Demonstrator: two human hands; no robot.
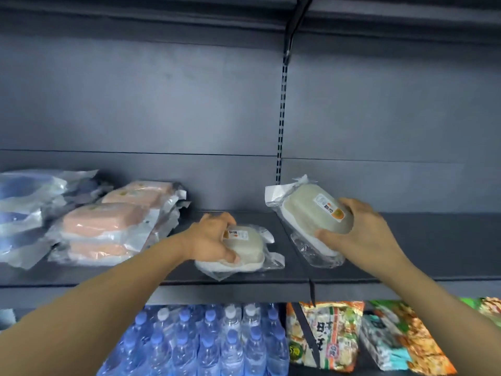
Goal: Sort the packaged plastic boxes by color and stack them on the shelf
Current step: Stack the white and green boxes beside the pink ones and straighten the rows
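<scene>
Two white plastic boxes in clear wrap are on the dark shelf (162,275). My left hand (210,240) grips one white box (249,246) that lies flat near the shelf's middle. My right hand (357,234) grips the other white box (311,210), tilted up with its lower end near the shelf. A stack of pink boxes (108,223) in wrap sits at the left. Farther left lie blue boxes (24,196), also wrapped.
A slotted upright (282,118) runs down the grey back wall behind the tilted box. Below the shelf stand several water bottles (211,340) and colourful snack bags (336,335). The shelf to the right of my right hand shows bare surface (447,240).
</scene>
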